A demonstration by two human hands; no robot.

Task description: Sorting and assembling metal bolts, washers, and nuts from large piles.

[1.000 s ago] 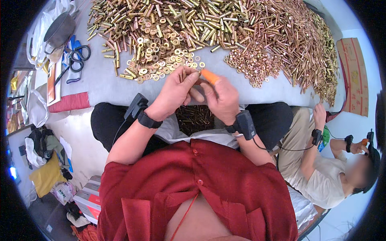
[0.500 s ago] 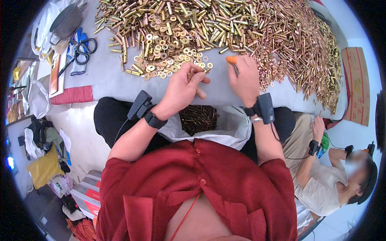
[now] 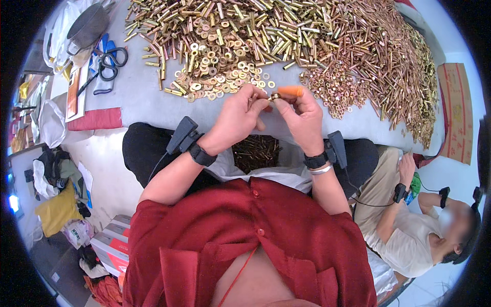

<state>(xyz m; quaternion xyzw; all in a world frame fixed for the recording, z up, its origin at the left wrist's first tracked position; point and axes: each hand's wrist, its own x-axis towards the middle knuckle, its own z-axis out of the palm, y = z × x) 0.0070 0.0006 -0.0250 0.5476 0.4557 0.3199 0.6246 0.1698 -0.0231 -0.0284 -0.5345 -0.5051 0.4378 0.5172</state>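
Observation:
My left hand (image 3: pixel 236 116) is closed in a pinch on a small brass-coloured bolt (image 3: pixel 269 100), most of which its fingers hide. Meeting it from the right, my right hand (image 3: pixel 305 120) pinches a small hex nut (image 3: pixel 276 95) at the bolt's end. How far the nut sits on the bolt is too small to tell. An orange finger cot (image 3: pixel 290 91) covers my right index fingertip. Just beyond the hands lie flat washers (image 3: pixel 225 77) in a loose heap, with small copper-coloured nuts (image 3: pixel 335 89) to the right.
Metal sleeves (image 3: pixel 276 30) and long bolts (image 3: pixel 378 56) pile across the grey table (image 3: pixel 138 97). Between my knees, a white sack (image 3: pixel 296 171) holds dark bolts (image 3: pixel 255 153). Scissors (image 3: pixel 109 64) and a metal pot (image 3: pixel 88 24) lie far left. Another person (image 3: pixel 414 235) sits at right.
My right hand has moved left from beside the small nuts to meet my left hand, bringing a nut against the bolt's end. My left hand has stayed nearly in place.

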